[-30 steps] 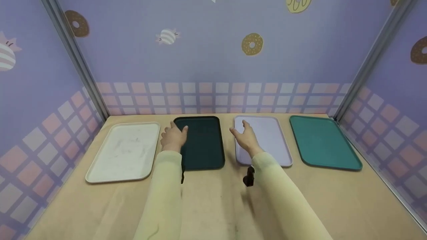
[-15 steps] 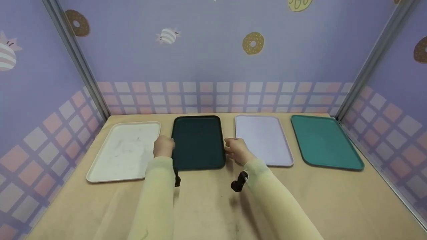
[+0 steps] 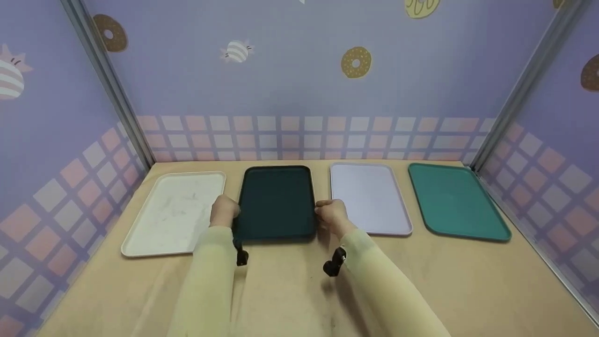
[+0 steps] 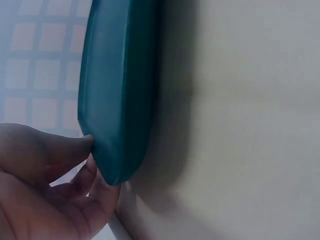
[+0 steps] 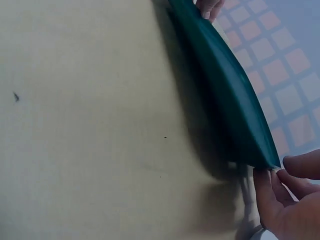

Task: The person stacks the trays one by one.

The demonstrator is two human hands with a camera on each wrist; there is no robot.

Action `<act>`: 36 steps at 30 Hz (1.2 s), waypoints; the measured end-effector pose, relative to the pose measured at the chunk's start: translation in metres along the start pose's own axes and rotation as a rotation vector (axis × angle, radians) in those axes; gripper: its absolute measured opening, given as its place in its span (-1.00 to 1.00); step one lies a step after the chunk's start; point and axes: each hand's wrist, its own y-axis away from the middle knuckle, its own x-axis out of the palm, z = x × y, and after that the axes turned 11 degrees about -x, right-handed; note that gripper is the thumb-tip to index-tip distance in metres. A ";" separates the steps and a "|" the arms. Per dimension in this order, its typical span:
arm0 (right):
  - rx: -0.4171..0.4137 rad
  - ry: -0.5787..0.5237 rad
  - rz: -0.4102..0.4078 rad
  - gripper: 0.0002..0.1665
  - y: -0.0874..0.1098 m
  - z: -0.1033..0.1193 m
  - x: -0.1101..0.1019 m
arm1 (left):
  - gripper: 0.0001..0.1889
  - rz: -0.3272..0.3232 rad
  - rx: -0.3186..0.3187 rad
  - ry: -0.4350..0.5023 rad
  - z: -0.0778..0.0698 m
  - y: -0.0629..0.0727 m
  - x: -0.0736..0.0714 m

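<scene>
A dark green rectangular tray [image 3: 276,203] lies between both hands in the head view, second from the left in a row. My left hand [image 3: 223,210] pinches its left rim, the thumb over the edge and fingers curled beneath, as the left wrist view shows on the tray [image 4: 112,100]. At the opposite rim my right hand [image 3: 333,215] pinches the edge, its fingers [image 5: 270,200] under the tray's side. A shadow under the near side of the tray [image 5: 225,90] shows that side raised off the wooden table [image 3: 285,290].
Left of the dark tray lies a white tray [image 3: 175,210], close by the left hand. A lavender tray [image 3: 369,196] is partly behind the right hand, and a teal tray [image 3: 456,201] lies farther right. Patterned walls [image 3: 290,79] enclose the table's back and sides.
Both hands came down from above the trays to the dark green tray's two side rims and took hold. The tray has since shifted slightly toward me, its near side raised.
</scene>
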 end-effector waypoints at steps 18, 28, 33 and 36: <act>-0.107 0.139 0.064 -0.57 0.029 -0.008 -0.013 | -0.56 0.163 0.019 0.360 0.052 0.033 -0.005; -0.142 0.080 0.064 -0.59 0.055 -0.023 -0.019 | -0.62 0.165 0.115 0.371 0.074 0.062 -0.008; -0.086 0.080 0.079 -0.60 0.067 -0.026 -0.022 | -0.65 0.179 0.093 0.362 0.082 0.066 -0.005; -0.098 0.091 0.087 -0.61 0.071 -0.028 -0.024 | -0.66 0.200 0.076 0.374 0.086 0.067 -0.001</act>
